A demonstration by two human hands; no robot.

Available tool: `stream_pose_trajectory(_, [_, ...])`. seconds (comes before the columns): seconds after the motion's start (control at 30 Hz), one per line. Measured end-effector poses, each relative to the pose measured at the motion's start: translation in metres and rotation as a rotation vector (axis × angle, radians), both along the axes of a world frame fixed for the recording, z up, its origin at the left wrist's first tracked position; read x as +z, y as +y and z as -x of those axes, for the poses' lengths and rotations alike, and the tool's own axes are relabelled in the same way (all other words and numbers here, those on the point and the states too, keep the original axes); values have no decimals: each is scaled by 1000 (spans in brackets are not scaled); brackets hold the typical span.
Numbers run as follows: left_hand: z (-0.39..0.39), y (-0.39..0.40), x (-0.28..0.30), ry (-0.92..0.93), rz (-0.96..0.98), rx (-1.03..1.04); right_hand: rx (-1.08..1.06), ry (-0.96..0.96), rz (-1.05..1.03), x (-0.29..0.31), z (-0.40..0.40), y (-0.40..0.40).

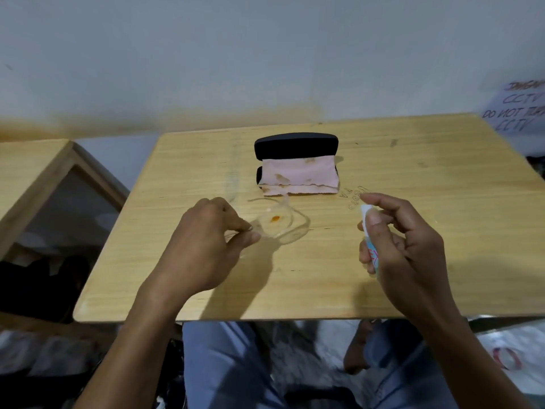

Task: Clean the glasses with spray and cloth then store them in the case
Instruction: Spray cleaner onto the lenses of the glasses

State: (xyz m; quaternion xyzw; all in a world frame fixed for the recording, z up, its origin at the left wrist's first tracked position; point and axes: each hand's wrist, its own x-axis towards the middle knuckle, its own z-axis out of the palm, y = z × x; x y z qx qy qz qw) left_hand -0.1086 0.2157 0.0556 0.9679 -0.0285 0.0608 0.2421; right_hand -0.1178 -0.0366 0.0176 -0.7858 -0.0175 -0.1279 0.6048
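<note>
Clear glasses (277, 222): I pinch them with left hand (203, 240) fingers, stained, unwiped.
Spray (370, 243): right hand (404, 240) fingers clamped on it.
Cloth (299, 177), case (295, 144): untouched.

Glasses (280, 224), frame centre: clear frame nearly lost against counter (413, 178); outline faint, left side hidden under left hand (206, 243). Grip on frame too blurred to tell.
Spray bottle (370, 246), right of centre: mostly covered by right hand (407, 240); label unreadable, nozzle barely seen.
Case (295, 146), upper centre: lower half hidden behind pink cloth (300, 177); interior not visible.
Paper sign (519, 107), right edge: cut off, text partial.
Handwriting on counter near right hand: too small to read.
Floor clutter, bottom: blurred.
</note>
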Motion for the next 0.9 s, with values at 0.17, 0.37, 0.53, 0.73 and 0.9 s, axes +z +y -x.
stream_pose_trajectory(0.17, [2,-14,18,24,787,140,59,11,-76,14,1,-2])
stream_pose_trajectory(0.37, [-1,-26,22,118,1109,256,108,-7,-87,25,5,-2])
stream_pose_trajectory(0.53, [2,-29,25,235,1223,250,128,1,-87,27,8,0])
stream_pose_trajectory(0.73, [4,-34,26,226,1227,268,150,-11,-98,33,9,2])
stream_pose_trajectory(0.9, [2,-35,27,199,1102,309,166,-15,-106,38,11,4])
